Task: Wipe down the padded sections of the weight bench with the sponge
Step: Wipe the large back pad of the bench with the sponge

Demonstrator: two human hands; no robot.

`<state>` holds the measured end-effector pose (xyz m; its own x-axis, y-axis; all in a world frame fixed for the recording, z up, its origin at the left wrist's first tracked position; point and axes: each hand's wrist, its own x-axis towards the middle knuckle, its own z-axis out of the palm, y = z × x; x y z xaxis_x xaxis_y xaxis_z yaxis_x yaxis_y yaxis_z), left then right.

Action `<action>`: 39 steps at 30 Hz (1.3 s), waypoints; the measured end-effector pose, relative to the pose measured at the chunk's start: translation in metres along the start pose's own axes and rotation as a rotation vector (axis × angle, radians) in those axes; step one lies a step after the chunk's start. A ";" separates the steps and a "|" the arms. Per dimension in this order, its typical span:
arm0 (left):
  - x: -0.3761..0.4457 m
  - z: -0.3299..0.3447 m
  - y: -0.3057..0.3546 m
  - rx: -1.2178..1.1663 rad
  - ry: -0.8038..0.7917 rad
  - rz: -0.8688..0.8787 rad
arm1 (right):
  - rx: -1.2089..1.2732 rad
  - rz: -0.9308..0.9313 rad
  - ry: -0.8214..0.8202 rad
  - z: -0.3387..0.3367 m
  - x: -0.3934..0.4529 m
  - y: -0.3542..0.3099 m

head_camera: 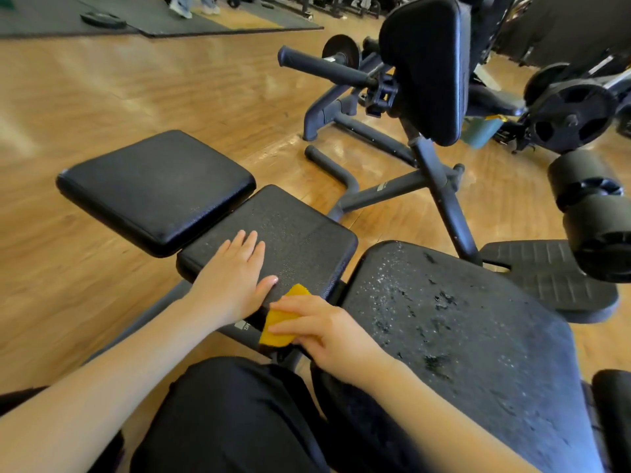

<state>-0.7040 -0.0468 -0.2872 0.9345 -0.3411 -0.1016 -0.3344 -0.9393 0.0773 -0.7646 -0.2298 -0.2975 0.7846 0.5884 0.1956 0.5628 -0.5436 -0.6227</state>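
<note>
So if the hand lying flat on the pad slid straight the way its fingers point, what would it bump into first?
Probably nothing at first: the left hand would slide on across the middle pad toward its far edge. Beyond that edge only wooden floor shows, though depth is hard to judge.

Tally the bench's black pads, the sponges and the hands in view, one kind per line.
Flat black padded bench sections: 3 (far-left, middle, large wet one)
Upright black vinyl back pad: 1
Yellow sponge: 1
Hands: 2 (left, right)
Total: 7
</note>
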 end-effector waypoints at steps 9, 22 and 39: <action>-0.018 0.005 0.000 -0.056 0.016 0.104 | -0.244 0.492 0.280 -0.110 0.012 0.083; -0.007 0.017 -0.010 -0.022 0.122 0.199 | -0.364 0.628 0.105 -0.090 0.011 0.089; -0.012 0.008 -0.004 -0.004 0.039 0.167 | -0.217 0.388 -0.041 -0.021 -0.054 -0.019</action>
<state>-0.7153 -0.0396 -0.2937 0.8700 -0.4907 -0.0479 -0.4851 -0.8694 0.0941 -0.8116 -0.2641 -0.2803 0.9401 0.3366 -0.0544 0.2734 -0.8394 -0.4697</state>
